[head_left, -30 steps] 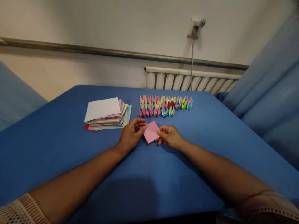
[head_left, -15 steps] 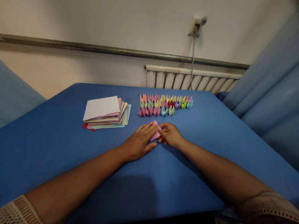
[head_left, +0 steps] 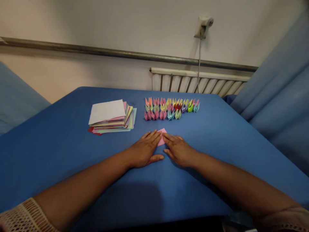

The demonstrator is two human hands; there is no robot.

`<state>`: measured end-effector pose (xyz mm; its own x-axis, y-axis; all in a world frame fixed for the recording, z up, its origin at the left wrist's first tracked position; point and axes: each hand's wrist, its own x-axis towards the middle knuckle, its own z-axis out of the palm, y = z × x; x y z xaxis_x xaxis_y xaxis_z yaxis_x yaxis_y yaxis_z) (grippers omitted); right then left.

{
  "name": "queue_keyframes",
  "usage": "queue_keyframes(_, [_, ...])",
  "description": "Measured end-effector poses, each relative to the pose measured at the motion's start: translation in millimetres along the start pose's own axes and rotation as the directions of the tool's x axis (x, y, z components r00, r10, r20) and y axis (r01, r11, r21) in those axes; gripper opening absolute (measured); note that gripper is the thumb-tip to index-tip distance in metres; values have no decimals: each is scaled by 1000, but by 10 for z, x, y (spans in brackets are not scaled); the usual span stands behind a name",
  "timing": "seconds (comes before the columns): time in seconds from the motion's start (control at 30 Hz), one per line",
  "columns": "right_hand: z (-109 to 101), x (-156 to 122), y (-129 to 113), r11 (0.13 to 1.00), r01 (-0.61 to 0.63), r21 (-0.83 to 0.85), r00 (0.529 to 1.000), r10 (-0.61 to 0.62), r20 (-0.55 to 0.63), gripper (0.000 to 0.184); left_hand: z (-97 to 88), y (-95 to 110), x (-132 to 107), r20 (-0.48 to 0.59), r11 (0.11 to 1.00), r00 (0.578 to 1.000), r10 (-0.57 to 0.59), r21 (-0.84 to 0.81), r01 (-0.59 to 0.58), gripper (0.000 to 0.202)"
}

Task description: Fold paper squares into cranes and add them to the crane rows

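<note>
Head view: my left hand and right hand rest palm down on a blue-covered table, fingertips on a small folded pink paper between them. On each hand the fingers lie stretched and close together, thumb apart, pinching nothing. The paper sits just this side of rows of folded paper figures, to the right of a stack of sheets. I judge that I am pressing a crease flat; the next move seems to call for even pressure, with the layers kept from slipping. One corner points away from me, towards the figures. My fingers cover the sides, so I cannot tell the long axis.
</note>
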<state>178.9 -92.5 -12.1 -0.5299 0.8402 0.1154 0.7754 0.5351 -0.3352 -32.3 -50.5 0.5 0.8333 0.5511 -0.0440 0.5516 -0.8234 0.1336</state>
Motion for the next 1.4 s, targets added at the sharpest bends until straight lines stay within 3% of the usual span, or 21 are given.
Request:
queue_keyframes(0.2, [-9,-57,51,999,-17,-33,999,16,-34,44,-12,-149,-32,-73,985,986,-152,66,157,77])
queue_keyframes(0.33, [-12,-3,119,1000,-27,7,994,28,-103,39,-110,-193,-13,-211,999,977,-38,27,45,53])
queue_keyframes(0.47, [-9,27,198,996,1,86,987,13,-158,34,-166,-155,29,-253,993,963,89,-51,-105,29])
queue_keyframes(0.77, [24,91,226,978,-31,205,972,78,-223,21,-41,-160,130,-366,977,930,11,-193,-87,10])
queue_keyframes(1.03, [52,145,254,975,-32,221,965,88,-247,3,-9,-163,168,-362,968,930,-67,-248,-27,10])
queue_keyframes(1.23, [51,188,252,972,-85,220,960,139,-242,5,50,-222,198,-331,954,923,-197,-281,103,20])
queue_keyframes(1.4, [28,178,220,973,-142,180,955,182,-234,5,86,-232,207,-347,957,914,-211,-266,121,14])
